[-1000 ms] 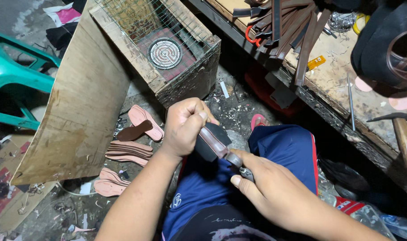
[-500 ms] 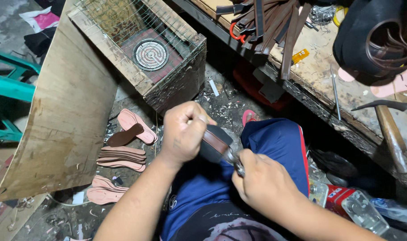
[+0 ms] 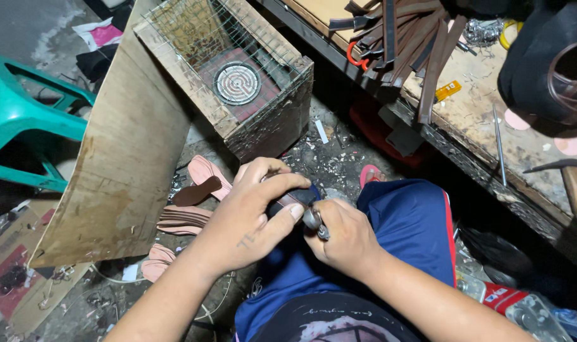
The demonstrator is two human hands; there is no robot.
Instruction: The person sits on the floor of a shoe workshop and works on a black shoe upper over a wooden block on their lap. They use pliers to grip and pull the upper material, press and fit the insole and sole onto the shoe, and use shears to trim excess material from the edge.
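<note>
Hands are meeting over the lap: left hand [image 3: 253, 212] is curling shut around a dark shoe piece [image 3: 295, 196], nearer it than right hand [image 3: 342, 237], which is pinching a metal tool [image 3: 315, 221] at its right end.

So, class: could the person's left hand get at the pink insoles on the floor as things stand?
Probably not at once. The left hand is wrapped around a dark piece that the right hand works with a metal tool. The pink insoles lie just beyond it with nothing between, but it would have to let go first.
</note>
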